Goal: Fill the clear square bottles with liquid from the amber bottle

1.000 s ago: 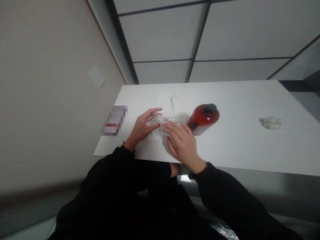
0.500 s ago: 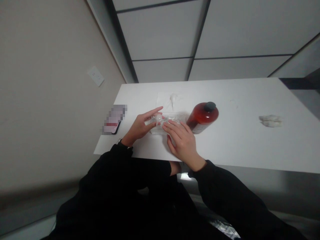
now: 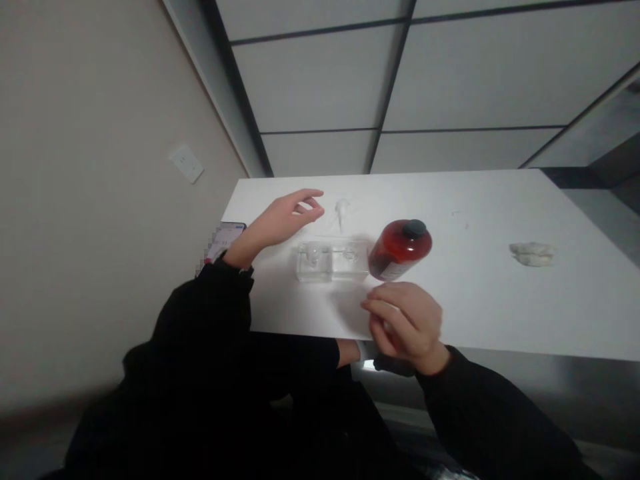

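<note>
A small clear box (image 3: 333, 272) with two compartments lies on the white table between my hands. A round, see-through knob-like piece shows in its left half, and a ring-shaped outline in its right half. My left hand (image 3: 290, 217) hovers above and left of the box, thumb and fingers apart, with nothing visible in it. My right hand (image 3: 410, 320) is nearer the table's front edge, below the box, its fingers loosely bent with nothing seen in them. Behind the box lies a small whitish, translucent piece (image 3: 341, 208), too faint to name.
A red-brown bottle (image 3: 400, 248) with a black cap stands just right of the box. Farther right lies a folded whitish cloth or tissue (image 3: 533, 253). A phone (image 3: 231, 235) is at the table's left edge, beside the wall with a socket (image 3: 187, 163).
Both hands have left the clear box, which is now in full view. My left hand has moved up and left; my right hand has drawn back toward the front edge.
</note>
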{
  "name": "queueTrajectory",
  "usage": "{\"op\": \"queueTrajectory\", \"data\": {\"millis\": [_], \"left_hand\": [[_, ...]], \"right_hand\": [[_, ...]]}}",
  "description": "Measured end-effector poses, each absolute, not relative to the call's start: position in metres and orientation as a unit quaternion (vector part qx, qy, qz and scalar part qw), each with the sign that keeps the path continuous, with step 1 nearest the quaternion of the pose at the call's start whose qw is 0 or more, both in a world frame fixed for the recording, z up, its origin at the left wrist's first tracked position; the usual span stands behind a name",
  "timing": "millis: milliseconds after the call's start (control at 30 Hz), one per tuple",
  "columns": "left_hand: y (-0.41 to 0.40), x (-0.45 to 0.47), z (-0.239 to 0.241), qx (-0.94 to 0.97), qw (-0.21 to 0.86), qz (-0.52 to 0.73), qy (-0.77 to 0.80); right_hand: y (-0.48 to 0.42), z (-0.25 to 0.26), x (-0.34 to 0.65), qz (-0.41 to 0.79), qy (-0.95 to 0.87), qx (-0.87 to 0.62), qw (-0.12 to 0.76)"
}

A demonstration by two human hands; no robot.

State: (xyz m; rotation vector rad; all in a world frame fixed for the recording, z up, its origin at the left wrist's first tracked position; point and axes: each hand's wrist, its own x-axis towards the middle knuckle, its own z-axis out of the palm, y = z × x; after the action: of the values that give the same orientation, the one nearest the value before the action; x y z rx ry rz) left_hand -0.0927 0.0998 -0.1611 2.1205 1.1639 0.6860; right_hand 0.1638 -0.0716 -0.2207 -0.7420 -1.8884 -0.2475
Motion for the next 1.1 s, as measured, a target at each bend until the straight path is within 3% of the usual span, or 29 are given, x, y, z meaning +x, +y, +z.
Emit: {"op": "queueTrajectory", "data": {"millis": [167,367,500,600,700,867,1100], "left_hand": [[0.178,-0.023,-0.165,0.872,0.145,0.09,0.459],[0.214,0.006,-0.192,0.877,0.06,-0.011,0.477],[0.206,-0.005,-0.177,0.864,0.108,0.105,0.481],[0.166,-0.021,-0.146,0.833,0.232,0.276,0.42],[0.105,-0.037,-0.118,0.795,0.319,0.344,0.385],[0.041,-0.049,-0.113,0.792,0.304,0.361,0.387],[0.028,-0.045,-0.134,0.838,0.232,0.31,0.385]], "right_hand": [[-0.048,-0.232,0.146,-0.096,-0.82,-0.304,0.475],[-0.045,-0.233,0.144,-0.045,-0.791,-0.38,0.478],[-0.045,-0.235,0.144,-0.036,-0.781,-0.391,0.486],[-0.045,-0.236,0.144,-0.042,-0.78,-0.39,0.488],[-0.045,-0.236,0.144,-0.052,-0.778,-0.39,0.491],[-0.047,-0.237,0.143,-0.067,-0.774,-0.389,0.495],[-0.046,-0.237,0.141,-0.068,-0.766,-0.383,0.511]]}}
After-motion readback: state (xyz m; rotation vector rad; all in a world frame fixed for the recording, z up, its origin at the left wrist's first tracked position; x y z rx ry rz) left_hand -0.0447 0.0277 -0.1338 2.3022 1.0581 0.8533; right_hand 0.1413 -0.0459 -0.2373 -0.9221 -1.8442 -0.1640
